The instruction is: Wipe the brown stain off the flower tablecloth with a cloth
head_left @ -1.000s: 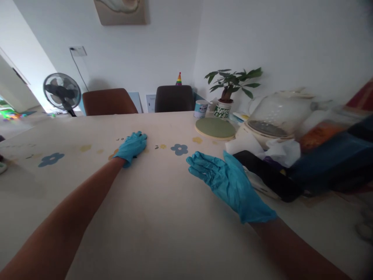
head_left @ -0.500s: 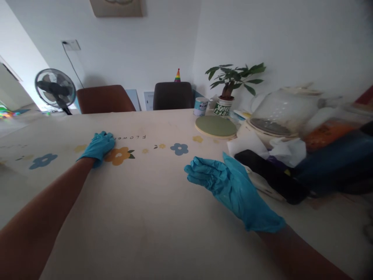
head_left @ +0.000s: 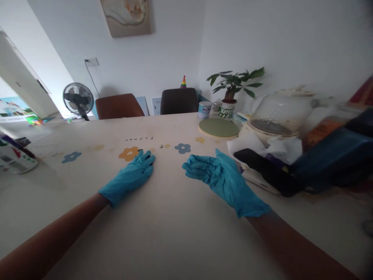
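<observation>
Both my hands wear blue gloves. My left hand lies flat on the cream tablecloth, fingers pointing toward an orange printed flower. It holds nothing. My right hand hovers just above the cloth, fingers slightly curled and apart, empty. It is just left of a black flat object and white tissues.
At the right stand a glass-lidded pot, a green round mat, a potted plant, a small can and a dark blue bag. Two chairs and a fan stand beyond the far edge. A white item lies at left.
My left hand slid out to the left across the cloth, then came back toward the middle and nearer to me. My right hand stayed almost in place, its fingers curling slightly.
</observation>
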Demonstrator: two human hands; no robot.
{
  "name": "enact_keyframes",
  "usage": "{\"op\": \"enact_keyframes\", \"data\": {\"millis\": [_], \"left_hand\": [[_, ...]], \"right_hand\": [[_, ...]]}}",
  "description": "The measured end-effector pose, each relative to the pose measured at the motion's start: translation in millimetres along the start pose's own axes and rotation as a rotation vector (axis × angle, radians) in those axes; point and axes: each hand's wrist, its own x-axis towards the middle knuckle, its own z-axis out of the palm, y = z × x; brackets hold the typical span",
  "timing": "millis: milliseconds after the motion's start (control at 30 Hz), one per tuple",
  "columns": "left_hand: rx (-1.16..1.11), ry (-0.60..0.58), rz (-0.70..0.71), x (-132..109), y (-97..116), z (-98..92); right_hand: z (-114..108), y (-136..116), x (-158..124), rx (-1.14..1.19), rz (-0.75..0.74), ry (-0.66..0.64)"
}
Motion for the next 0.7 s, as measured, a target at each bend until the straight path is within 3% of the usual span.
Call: {"op": "enact_keyframes", "data": {"millis": [133,300,433,700], "left_hand": [[-0.070,-0.072,0.045,-29.9,29.6,7.0],[-0.058,-0.072,0.035,-58.9,18.8,1.6],[-0.025,-0.067,-0.169,-72.7,-19.1,-9.4],[0.006,0.082,-0.473,-90.4,-144.9,-28.8]], "right_hand": [[-1.5,-1.0,2.6,-0.021,-0.011,-0.003],[1.0,-3.5,-0.1,-0.043,-0.035,0.007],[0.7,-3.2,-1.0,-0.022,-0.023,0.018],[-4.8,-1.4,2.2,-0.005,-0.005,0.067]]}}
